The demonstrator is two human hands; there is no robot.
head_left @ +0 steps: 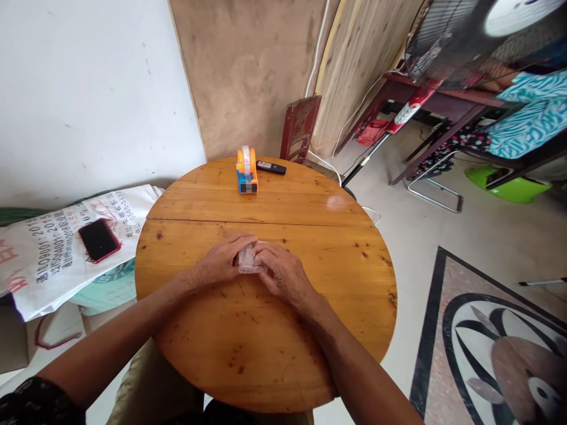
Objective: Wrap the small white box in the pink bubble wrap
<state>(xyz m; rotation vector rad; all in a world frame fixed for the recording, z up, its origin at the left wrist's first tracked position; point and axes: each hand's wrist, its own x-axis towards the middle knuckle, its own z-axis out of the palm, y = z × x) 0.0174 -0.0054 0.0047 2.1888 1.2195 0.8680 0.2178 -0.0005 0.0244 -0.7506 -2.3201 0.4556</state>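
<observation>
Both hands meet near the middle of a round wooden table (199, 330), around a small clear, whitish plastic-looking piece (248, 260). My left hand (221, 258) grips its left side, fingers bent round the far edge. From the right, my right hand (283, 270) closes on the same piece, with fingers curled over its top. Fingers hide much of it, so its exact kind cannot be made out. Farther back on the table stands an orange and blue tape dispenser (247, 171) with a roll of clear tape.
A black remote control (271, 168) lies beside the dispenser. A red-framed phone (100, 240) rests on a white printed sack (48, 248) at left. A red wooden chair (301, 128) stands behind the table. Right of it are a standing fan (410, 109) and a seated person (527, 118).
</observation>
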